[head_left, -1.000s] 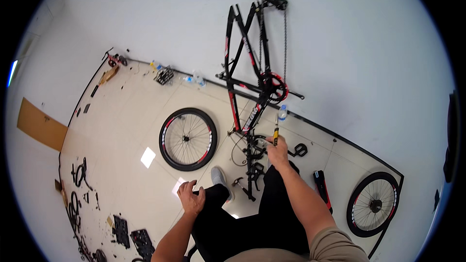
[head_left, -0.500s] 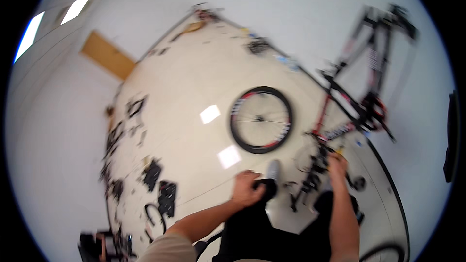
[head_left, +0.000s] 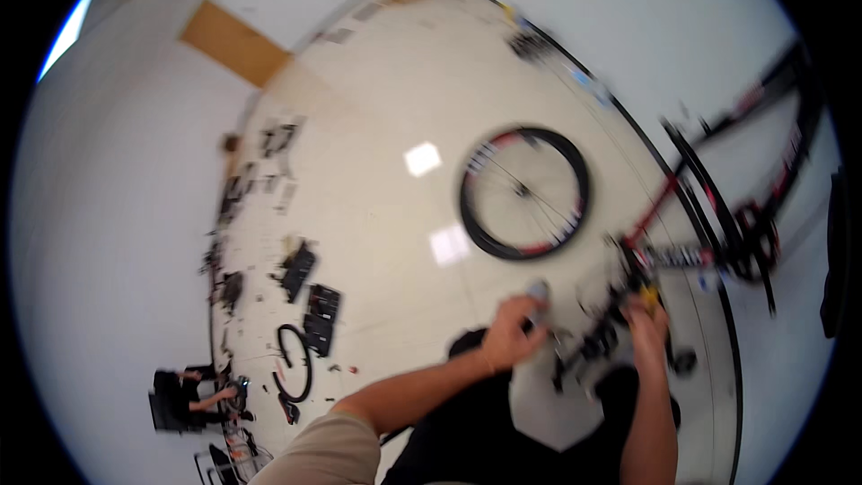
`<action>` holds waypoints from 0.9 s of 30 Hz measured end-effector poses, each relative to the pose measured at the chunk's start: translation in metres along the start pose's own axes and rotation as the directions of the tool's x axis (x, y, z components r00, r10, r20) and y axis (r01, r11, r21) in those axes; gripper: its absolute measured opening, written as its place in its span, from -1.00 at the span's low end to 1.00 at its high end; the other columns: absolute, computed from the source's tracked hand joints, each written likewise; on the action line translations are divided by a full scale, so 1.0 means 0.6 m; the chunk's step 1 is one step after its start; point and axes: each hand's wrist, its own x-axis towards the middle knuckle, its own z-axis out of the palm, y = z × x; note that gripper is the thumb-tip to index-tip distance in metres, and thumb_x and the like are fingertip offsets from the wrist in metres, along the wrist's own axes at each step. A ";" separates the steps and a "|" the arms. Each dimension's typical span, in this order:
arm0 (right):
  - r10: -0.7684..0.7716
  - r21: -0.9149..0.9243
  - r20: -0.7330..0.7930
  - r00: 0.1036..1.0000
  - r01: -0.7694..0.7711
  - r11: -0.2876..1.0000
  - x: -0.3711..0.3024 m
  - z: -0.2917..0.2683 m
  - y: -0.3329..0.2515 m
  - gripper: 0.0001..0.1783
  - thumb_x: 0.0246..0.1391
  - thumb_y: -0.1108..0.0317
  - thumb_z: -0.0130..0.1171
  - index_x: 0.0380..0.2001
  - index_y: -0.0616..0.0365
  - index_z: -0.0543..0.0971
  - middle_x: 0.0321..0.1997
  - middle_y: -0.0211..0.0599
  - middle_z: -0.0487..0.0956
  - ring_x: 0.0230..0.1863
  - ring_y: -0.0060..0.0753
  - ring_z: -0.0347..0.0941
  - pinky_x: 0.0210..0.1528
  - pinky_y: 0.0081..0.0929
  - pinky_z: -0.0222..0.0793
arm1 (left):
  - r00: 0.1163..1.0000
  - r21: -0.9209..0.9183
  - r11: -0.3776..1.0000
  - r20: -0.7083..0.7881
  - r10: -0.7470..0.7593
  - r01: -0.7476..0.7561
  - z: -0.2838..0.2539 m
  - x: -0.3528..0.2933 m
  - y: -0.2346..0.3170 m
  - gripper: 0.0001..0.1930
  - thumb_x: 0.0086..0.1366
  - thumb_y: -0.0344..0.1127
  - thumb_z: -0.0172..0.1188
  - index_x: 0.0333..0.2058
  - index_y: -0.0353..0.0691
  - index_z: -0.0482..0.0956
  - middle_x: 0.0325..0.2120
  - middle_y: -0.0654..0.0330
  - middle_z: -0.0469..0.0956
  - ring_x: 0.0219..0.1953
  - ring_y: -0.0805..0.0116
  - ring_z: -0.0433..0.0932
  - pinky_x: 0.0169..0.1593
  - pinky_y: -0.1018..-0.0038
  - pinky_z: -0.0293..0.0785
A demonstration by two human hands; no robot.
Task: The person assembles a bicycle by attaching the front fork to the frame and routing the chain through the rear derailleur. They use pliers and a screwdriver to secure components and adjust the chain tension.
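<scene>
A bicycle frame (head_left: 709,207), red and black with white lettering, stands at my right, its handlebar assembly (head_left: 600,339) low between my legs. My right hand (head_left: 645,321) is closed at the front of the frame, just below a small yellow piece (head_left: 648,294); whatever lies inside the fingers is hidden. Left of the handlebar parts, my left hand (head_left: 514,334) hangs above my knee and shoe with its fingers curled. Blur hides what it holds, if anything. Beyond both hands a black spoked wheel (head_left: 522,189) with red and white rim markings lies flat on the floor.
Black open tool cases (head_left: 323,319) and a curved black tyre piece (head_left: 305,375) lie on the floor to the left. Scattered parts (head_left: 235,193) run along the left wall. Another person (head_left: 184,400) sits at the far left. Dark parts (head_left: 530,45) lie by the far wall.
My left hand has lifted off my knee and moved right toward the handlebar, its fingers curling. The view has swung left. My right hand stays at the front of the frame.
</scene>
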 end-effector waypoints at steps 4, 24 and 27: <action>0.043 -0.045 0.119 0.992 -0.038 0.998 -0.022 0.028 -0.039 -0.81 0.14 0.54 0.02 -0.22 0.26 0.58 -0.27 -0.33 0.59 -0.30 -0.48 0.55 -0.21 -0.53 0.49 | 0.698 -0.555 0.493 0.245 -0.673 0.670 0.097 0.049 -0.036 -0.66 0.25 -0.31 0.22 -0.04 -0.33 0.49 -0.29 0.15 0.60 -0.24 0.35 0.55 -0.11 0.49 0.44; 0.047 -0.452 0.428 0.903 0.168 0.876 -0.114 0.140 0.013 -0.34 -0.04 0.41 0.18 0.18 0.25 0.27 -0.12 0.05 0.43 -0.20 0.03 0.48 -0.14 -0.14 0.44 | 0.425 -0.706 -0.218 0.611 -0.668 0.674 0.132 0.174 -0.049 -0.85 0.32 -0.24 0.11 -0.34 -0.19 0.42 -0.54 0.21 0.46 -0.44 0.29 0.48 -0.23 0.26 0.48; 0.000 -0.427 0.531 0.847 0.267 0.864 -0.130 0.151 0.019 -0.54 0.00 0.43 0.11 0.03 0.27 0.40 -0.11 0.05 0.47 -0.19 0.08 0.50 -0.13 -0.11 0.45 | 0.428 -0.747 -0.195 0.551 -0.716 0.636 0.105 0.205 -0.030 -0.86 0.29 -0.28 0.12 -0.28 -0.21 0.45 -0.60 0.30 0.33 -0.58 0.43 0.31 -0.44 0.42 0.32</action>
